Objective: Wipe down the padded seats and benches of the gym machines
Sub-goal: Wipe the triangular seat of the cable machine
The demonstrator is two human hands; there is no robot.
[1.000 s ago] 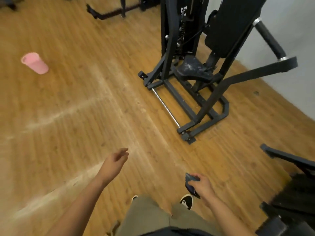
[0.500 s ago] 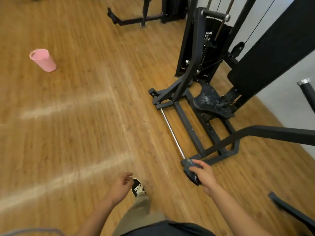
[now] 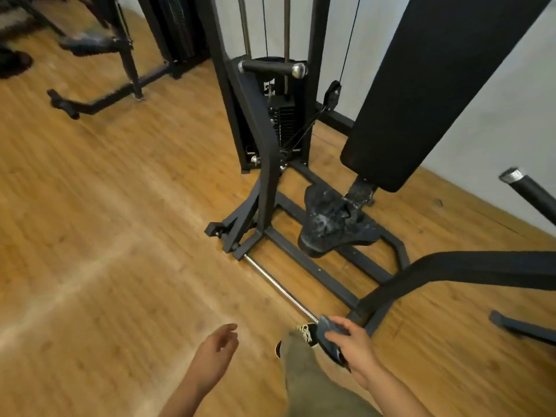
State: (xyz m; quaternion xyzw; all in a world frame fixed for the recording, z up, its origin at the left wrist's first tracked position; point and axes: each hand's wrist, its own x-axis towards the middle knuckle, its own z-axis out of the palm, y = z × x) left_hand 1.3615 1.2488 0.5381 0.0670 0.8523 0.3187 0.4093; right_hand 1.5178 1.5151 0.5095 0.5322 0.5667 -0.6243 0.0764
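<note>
Our right hand (image 3: pixel 355 350) grips the dark cloth (image 3: pixel 329 338) and our left hand (image 3: pixel 215 353) hangs loose and empty, so we should step close to the worn seat (image 3: pixel 325 224) ahead, below the back pad (image 3: pixel 421 85), and wipe with flat, full strokes.

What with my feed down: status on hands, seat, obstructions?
Right hand grips cloth; left hand open, empty. Seat pad ahead, untouched. Machine arm crosses between right hand and seat.

Left hand (image 3: pixel 214 353) low, fingers (image 3: pixel 226 328) loosely curled, empty; right hand (image 3: pixel 358 355) forward, gripping dark cloth (image 3: pixel 328 330).
</note>
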